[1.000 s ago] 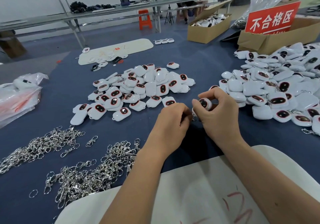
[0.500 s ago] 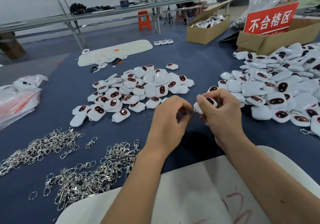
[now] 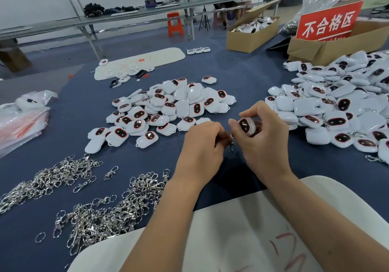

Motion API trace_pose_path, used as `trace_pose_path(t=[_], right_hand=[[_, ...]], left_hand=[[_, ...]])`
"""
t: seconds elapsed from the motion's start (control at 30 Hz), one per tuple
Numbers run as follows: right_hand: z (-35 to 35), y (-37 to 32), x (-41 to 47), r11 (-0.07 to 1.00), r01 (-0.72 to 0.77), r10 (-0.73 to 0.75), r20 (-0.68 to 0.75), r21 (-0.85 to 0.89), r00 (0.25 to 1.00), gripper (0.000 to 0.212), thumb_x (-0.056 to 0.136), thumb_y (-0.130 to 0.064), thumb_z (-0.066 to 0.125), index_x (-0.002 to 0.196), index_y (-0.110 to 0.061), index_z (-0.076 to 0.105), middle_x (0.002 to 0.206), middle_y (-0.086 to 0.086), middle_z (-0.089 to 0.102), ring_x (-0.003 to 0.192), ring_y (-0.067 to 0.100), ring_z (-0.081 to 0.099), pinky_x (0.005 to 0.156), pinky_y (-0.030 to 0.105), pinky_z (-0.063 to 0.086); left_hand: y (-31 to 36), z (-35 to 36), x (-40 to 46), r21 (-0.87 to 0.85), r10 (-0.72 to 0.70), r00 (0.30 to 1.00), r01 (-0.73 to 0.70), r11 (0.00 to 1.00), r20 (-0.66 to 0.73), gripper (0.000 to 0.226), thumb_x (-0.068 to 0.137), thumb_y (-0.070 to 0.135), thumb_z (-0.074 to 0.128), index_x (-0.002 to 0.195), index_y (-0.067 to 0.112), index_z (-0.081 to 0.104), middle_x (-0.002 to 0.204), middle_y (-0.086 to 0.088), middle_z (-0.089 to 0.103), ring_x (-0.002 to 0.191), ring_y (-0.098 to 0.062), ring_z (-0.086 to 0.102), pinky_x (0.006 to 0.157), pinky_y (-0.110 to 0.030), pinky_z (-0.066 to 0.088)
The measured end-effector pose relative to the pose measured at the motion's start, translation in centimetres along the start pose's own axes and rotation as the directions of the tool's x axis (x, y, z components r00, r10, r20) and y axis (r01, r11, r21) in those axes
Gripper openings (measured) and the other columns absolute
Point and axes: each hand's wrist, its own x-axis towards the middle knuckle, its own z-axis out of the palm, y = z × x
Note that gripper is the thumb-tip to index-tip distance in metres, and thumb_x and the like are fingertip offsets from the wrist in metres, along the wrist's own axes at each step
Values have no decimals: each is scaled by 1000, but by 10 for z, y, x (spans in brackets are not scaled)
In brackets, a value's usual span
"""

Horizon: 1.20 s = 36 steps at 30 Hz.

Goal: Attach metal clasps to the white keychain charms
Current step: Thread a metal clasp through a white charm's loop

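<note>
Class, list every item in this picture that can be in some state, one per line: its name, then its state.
left hand: fingers pinching the metal clasp
right hand: gripping the white charm
white charm: held above the table, dark face towards the camera
metal clasp: between both hands, hanging below the charm
far cardboard box: open, charms inside
red sign: upright

Clasp [image 3: 232, 143] mostly hidden between left hand [image 3: 202, 143] and right hand [image 3: 265, 137]; join to charm [image 3: 246, 125] unclear; charm pile [image 3: 345, 107] right of it cut off by edge.
</note>
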Motion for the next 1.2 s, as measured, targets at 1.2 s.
trace_pose_path(t=[1.2], right_hand=[[1,-1,0,873,-302,181,321,382,930,36,91,3,76,123,-11,69,109,5,76,95,13,74,84,26,59]], left_hand=[[-10,-9,1,-180,-181,970,151,972,-162,17,84,0,75,77,16,73,72,5,69,67,-13,60,63,-23,49]])
